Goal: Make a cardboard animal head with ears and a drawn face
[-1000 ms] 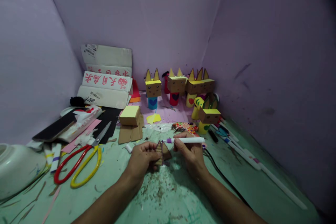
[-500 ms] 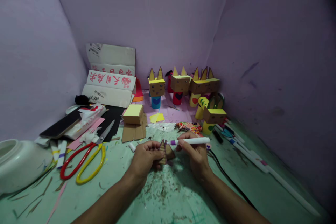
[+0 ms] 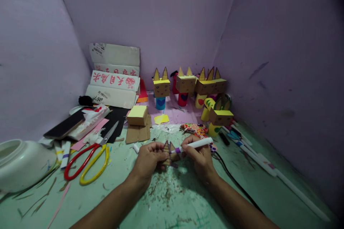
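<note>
My left hand [image 3: 150,157] pinches small brown cardboard pieces [image 3: 167,149], pointed at the top and edged in purple. My right hand [image 3: 199,155] grips a white marker [image 3: 199,144] with a purple band, its tip against the cardboard. A loose white marker cap [image 3: 136,148] lies just left of my left hand. Behind it sits a small cardboard box [image 3: 137,115] with a yellow top, on a flat cardboard sheet [image 3: 137,134]. Patterned cloth or paper [image 3: 195,130] lies behind my right hand.
Red-and-yellow-handled scissors [image 3: 94,161] and a white bowl [image 3: 24,164] are on the left. Finished-looking cardboard cat figures [image 3: 161,89] stand at the back. A black cable [image 3: 236,182] runs along the right, near several markers [image 3: 252,155]. Folded white cardboard [image 3: 113,82] leans on the wall.
The marker's tip has moved down a little along the cardboard pieces, and its back end is raised. My left hand keeps its hold. The view has shifted slightly.
</note>
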Demonstrator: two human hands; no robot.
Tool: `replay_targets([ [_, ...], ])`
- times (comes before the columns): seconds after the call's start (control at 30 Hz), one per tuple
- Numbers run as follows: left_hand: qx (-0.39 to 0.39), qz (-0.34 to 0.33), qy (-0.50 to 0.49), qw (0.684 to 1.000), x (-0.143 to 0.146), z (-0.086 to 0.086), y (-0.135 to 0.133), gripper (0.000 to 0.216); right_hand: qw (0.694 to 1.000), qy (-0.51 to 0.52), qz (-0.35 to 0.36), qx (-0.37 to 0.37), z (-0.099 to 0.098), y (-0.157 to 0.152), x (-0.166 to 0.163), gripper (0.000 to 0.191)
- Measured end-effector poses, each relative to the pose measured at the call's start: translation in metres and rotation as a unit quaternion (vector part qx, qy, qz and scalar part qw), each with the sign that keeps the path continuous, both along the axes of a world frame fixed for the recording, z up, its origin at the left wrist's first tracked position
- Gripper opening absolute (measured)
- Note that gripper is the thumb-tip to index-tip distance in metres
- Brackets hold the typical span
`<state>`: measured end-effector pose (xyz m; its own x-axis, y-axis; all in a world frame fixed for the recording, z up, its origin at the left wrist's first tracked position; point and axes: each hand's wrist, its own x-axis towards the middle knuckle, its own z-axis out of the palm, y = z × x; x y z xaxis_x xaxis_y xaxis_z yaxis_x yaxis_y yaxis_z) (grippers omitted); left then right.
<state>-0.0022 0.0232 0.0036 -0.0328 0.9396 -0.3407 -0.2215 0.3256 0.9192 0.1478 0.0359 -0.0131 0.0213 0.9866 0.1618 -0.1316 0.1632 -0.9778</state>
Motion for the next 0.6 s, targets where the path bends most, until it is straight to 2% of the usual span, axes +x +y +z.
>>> replay_targets([
  [0.23, 0.011, 0.002, -0.009, 1.000, 0.0009, -0.0002, -0.0006, 0.018, 0.999, -0.019, -0.015, 0.022, -0.0010, -0.0002, 0.0010, 0.011],
  [0.43, 0.011, 0.007, -0.018, 1.000, -0.0004, -0.0038, 0.0012, 0.019, 1.000, -0.020, -0.008, 0.001, -0.0013, -0.0006, 0.0012, 0.012],
  [0.6, 0.005, 0.015, -0.022, 1.000, 0.0001, 0.0004, 0.0001, 0.018, 1.000, -0.014, -0.001, -0.011, 0.0007, -0.0006, 0.0005, 0.010],
])
